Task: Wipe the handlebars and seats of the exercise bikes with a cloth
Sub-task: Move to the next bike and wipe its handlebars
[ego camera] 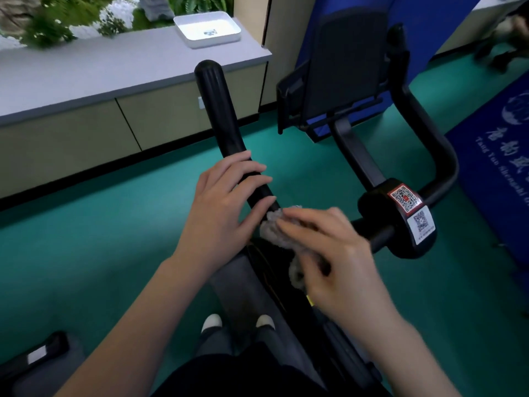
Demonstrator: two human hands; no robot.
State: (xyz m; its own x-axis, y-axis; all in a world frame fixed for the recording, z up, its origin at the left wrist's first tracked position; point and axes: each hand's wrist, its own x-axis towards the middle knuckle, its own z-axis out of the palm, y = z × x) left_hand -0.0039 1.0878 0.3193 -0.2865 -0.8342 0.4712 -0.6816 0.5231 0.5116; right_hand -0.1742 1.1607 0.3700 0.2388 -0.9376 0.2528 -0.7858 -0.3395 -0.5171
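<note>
The right hand (337, 253), blurred, has its fingers curled over a bunched grey cloth (273, 229) and presses it against the lower end of the near handlebar (220, 110). Just beside it, the left hand (226, 202) lies flat across the same bar with its fingers straight and gripping nothing. To the right sits a black hub (400, 224) with two QR stickers, and past it the other handlebar (429, 144). Ahead stands the console (343, 67). A white tray (207, 30) rests on the grey counter (86, 73), and the floor (86, 239) is green.
</note>
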